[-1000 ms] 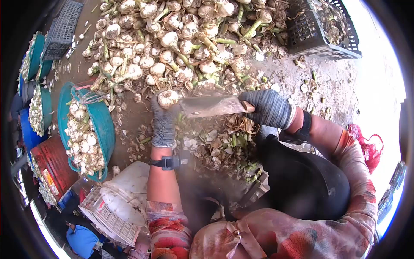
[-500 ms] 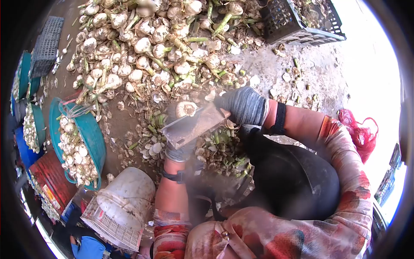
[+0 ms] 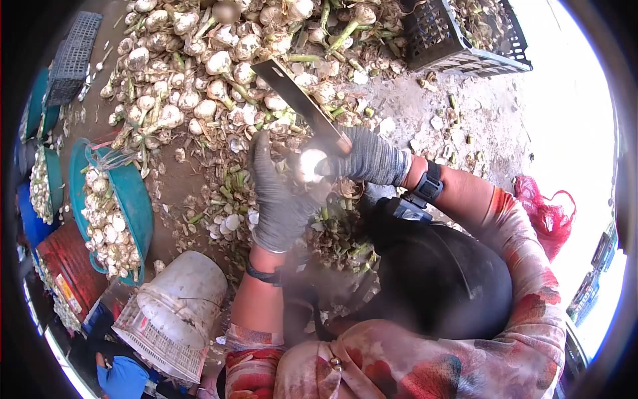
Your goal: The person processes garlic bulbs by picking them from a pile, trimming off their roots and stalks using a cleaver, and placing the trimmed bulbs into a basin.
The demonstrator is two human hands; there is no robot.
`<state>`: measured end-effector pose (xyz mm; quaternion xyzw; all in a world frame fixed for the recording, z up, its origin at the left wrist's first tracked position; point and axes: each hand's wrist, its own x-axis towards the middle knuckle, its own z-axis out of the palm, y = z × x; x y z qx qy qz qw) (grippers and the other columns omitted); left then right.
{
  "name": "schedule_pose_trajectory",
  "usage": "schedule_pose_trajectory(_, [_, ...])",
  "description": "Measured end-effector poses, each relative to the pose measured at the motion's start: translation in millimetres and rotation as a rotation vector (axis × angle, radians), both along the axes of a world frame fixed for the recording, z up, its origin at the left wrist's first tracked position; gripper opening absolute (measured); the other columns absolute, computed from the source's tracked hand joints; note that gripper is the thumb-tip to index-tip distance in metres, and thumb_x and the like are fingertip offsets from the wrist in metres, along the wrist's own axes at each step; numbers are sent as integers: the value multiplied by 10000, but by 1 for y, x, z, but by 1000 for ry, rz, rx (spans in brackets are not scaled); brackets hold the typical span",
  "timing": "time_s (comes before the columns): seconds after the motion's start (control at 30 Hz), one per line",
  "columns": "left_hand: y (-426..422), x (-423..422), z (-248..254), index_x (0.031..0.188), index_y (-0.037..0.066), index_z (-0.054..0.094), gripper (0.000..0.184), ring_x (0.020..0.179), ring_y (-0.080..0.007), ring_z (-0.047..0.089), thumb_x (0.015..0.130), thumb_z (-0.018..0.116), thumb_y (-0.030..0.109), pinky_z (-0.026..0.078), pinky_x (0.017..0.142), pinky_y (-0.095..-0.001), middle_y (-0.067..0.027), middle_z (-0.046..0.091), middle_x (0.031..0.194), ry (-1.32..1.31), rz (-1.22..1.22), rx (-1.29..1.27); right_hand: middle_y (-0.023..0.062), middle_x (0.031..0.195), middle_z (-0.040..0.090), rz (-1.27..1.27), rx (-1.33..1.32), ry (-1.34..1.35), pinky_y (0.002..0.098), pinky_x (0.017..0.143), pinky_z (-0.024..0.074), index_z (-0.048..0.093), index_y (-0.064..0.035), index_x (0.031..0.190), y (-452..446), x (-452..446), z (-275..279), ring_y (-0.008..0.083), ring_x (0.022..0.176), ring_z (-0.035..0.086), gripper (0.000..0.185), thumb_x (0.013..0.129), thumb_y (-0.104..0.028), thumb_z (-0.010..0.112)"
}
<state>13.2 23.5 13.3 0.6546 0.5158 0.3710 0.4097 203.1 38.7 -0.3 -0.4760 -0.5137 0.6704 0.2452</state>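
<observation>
My left hand point(image 3: 282, 203), in a grey glove, is turned up with its thumb raised. Its blurred fingers curl loosely under a peeled-looking white garlic bulb point(image 3: 311, 165). Gloved in grey knit, my right hand point(image 3: 372, 157) grips a wide-bladed knife point(image 3: 296, 96) by the end nearest me. The blade points up and to the left, away from the bulb. Fingertips of my right hand touch the bulb's right side. Just beyond the blade spreads a big pile of garlic bulbs point(image 3: 193, 80) with stalks. Trimmed stalks and skins point(image 3: 229, 193) lie below my hands.
At left stands a teal basin point(image 3: 133, 206) of trimmed garlic. A white bucket point(image 3: 183, 286) lies by a pale basket point(image 3: 163, 342). A black crate point(image 3: 432, 40) is at upper right, a red net bag point(image 3: 548, 213) at right. A person in blue point(image 3: 123, 378) shows at lower left.
The knife has swung away from the bulb, its blade now pointing up-left. My left hand has turned palm up with its thumb raised, and the bulb has moved right, to my right fingertips.
</observation>
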Motion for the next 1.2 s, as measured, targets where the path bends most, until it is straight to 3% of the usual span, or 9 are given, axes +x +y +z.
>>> schedule_pose_trajectory(0.1, [3, -13, -15, 1311, 27, 447, 679, 1148, -271, 533, 770, 768, 284, 400, 1008, -401, -147, 564, 1201, -1105, 89, -959, 83, 939, 657, 79, 244, -70, 334, 779, 493, 614, -73, 1116, -5, -2, -11, 213, 854, 619, 467, 799, -391, 742])
schedule_pose_trajectory(0.17, [5, -10, -16, 1270, 55, 513, 513, 1085, -242, 582, 847, 686, 288, 435, 971, -396, -148, 604, 1158, -981, -74, -837, 116, 1026, 654, 167, 275, -81, 356, 841, 490, 593, -82, 1152, -4, -4, -7, 283, 944, 639, 506, 770, -368, 759])
schedule_pose_trajectory(0.23, [8, -15, -24, 1206, 79, 580, 395, 1058, -252, 602, 874, 643, 284, 458, 936, -410, -140, 623, 1144, 459, -342, -208, 130, 1015, 648, 206, 380, -162, 376, 836, 493, 596, -107, 1147, 1, 3, 7, 295, 962, 635, 498, 778, -414, 730])
schedule_pose_trajectory(0.33, [-11, -38, -77, 1177, 60, 598, 314, 1007, -294, 608, 902, 601, 211, 458, 907, -399, -130, 644, 1099, 199, -210, -165, 141, 979, 659, 331, 524, -449, 432, 781, 498, 627, -139, 1085, 4, 11, 17, 338, 921, 633, 431, 805, -465, 660])
schedule_pose_trajectory(0.53, [12, -114, 13, 913, 45, 645, 173, 842, -163, 542, 914, 603, 213, 440, 780, -306, -38, 604, 898, -12, 472, -350, 155, 770, 637, 187, 172, -728, 364, 678, 489, 638, -75, 950, 0, 54, -42, 245, 685, 598, 233, 874, -295, 662])
schedule_pose_trajectory(0.73, [51, -284, 72, 1391, 4, 268, 707, 1361, -379, 296, 912, 569, 428, 268, 1140, -553, -238, 287, 1445, -1046, 1094, 14, 139, 738, 629, -54, 92, -666, 368, 659, 478, 630, -44, 959, -20, 73, -35, 214, 639, 546, 268, 891, -302, 651])
schedule_pose_trajectory(0.87, [94, -233, -24, 1321, 24, 425, 546, 1234, -363, 473, 881, 653, 252, 422, 1022, -487, -219, 480, 1321, -557, 774, -399, 116, 702, 618, -63, 64, -590, 354, 638, 470, 636, -40, 936, -15, 66, -33, 184, 630, 545, 251, 890, -287, 645])
schedule_pose_trajectory(1.03, [158, -178, -138, 1368, 38, 428, 678, 1140, -317, 551, 768, 723, 152, 434, 975, -347, -219, 557, 1232, 930, 166, -71, 148, 708, 624, -38, 50, -638, 374, 633, 471, 645, -35, 895, -12, 63, -27, 247, 630, 583, 250, 871, -283, 657])
schedule_pose_trajectory(1.2, [134, -166, -136, 1186, 26, 484, 509, 1000, -212, 564, 755, 740, 115, 466, 881, -318, -131, 572, 1133, 401, 263, -462, 172, 713, 603, 14, 132, -623, 393, 636, 470, 629, -49, 928, -18, 59, -38, 308, 640, 575, 295, 863, -335, 659])
